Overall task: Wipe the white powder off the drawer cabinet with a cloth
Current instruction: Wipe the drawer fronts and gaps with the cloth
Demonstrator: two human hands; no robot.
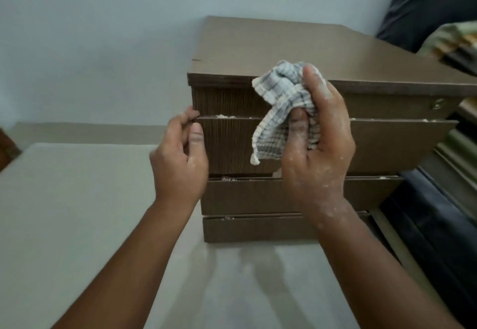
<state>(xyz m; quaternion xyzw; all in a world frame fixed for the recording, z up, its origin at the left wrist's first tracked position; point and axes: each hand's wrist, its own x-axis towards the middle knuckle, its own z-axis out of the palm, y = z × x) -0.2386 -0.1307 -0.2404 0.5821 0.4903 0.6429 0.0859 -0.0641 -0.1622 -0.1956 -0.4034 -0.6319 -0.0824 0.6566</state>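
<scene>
A brown wooden drawer cabinet [258, 52] stands on the floor against the wall, its drawers stacked one above another. White powder [224, 116] lies along the top edge of the second drawer [227, 145], and smaller specks sit on the drawer edges below. My right hand [320, 153], dusted with powder, holds a crumpled grey-and-white checked cloth [278, 101] in front of the upper drawers. My left hand [180, 158] pinches the left top corner of the second drawer, which stands slightly out from the cabinet.
Pale grey floor [77, 212] spreads in front and to the left, with a faint powder smear [247, 272] below the cabinet. A light blue wall [103, 31] rises behind. Dark furniture and bedding [438, 199] crowd the right side.
</scene>
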